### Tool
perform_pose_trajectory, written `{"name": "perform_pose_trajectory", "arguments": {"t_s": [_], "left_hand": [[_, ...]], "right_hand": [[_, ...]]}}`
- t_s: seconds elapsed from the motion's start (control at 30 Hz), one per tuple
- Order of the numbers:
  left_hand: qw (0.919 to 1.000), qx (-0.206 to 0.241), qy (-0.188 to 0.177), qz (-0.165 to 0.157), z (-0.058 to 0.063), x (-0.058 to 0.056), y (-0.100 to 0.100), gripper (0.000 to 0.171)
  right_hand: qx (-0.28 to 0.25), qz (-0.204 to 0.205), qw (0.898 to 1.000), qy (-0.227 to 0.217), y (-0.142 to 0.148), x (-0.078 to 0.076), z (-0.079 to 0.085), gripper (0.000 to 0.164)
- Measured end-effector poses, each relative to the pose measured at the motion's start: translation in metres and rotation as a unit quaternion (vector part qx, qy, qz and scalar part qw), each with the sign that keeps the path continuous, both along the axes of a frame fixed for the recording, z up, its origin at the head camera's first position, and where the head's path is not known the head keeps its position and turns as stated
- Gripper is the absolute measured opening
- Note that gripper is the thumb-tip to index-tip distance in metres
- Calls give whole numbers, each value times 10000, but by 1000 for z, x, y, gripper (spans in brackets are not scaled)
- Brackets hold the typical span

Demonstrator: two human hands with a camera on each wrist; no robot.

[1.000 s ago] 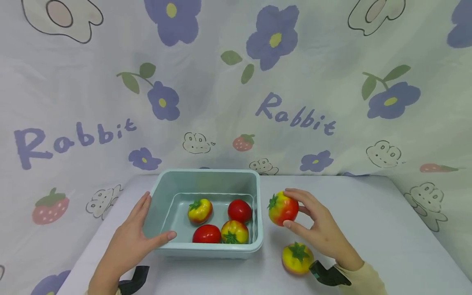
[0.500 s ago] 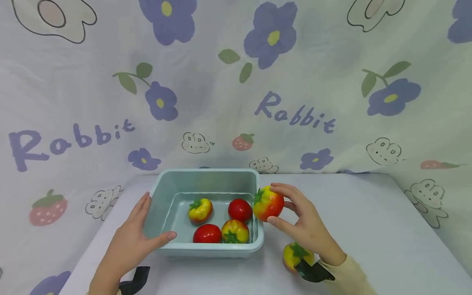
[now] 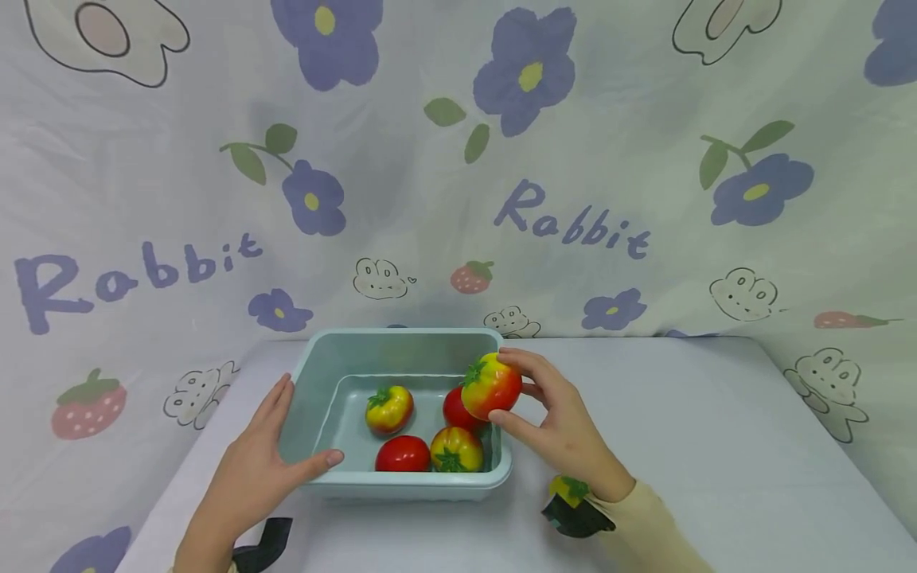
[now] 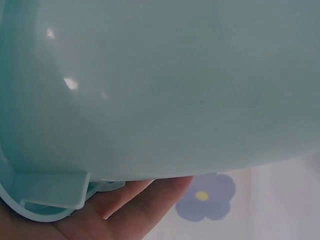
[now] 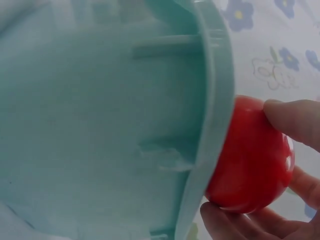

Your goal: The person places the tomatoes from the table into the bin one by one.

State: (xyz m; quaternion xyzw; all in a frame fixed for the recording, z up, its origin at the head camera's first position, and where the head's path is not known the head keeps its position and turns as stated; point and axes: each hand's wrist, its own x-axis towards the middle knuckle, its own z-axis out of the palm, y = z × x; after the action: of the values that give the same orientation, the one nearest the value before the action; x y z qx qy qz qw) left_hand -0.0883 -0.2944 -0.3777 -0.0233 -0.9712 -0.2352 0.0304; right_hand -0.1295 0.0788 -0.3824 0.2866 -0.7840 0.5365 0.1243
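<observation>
My right hand pinches a red-and-yellow tomato with green leaves between thumb and fingers. This tomato is over the right rim of a pale green plastic basin; in the right wrist view its red side shows past the rim. Straight fingers of my left hand lie along the basin's left side, the thumb over its front rim. Inside are a yellow-and-red tomato, a red one, another yellow-and-red one and a red one, partly covered by the held tomato.
Another yellow tomato lies on the white table right of the basin, mostly hidden behind my right wrist and its black strap. A printed cloth hangs behind the table.
My right hand has carried its tomato leftward and slightly up, from beside the basin to over its right rim. My left hand and the basin stay where they were.
</observation>
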Motion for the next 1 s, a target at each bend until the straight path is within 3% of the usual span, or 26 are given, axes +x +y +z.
{"name": "perform_pose_trajectory", "arguments": {"t_s": [0.5, 1.0], "left_hand": [[9999, 75, 97, -48, 0, 1, 0, 120], [10000, 12, 50, -30, 1, -3, 2, 120]], "right_hand": [[13, 259, 9996, -143, -28, -9, 0, 62], [584, 354, 9967, -431, -51, -19, 5, 68]]}}
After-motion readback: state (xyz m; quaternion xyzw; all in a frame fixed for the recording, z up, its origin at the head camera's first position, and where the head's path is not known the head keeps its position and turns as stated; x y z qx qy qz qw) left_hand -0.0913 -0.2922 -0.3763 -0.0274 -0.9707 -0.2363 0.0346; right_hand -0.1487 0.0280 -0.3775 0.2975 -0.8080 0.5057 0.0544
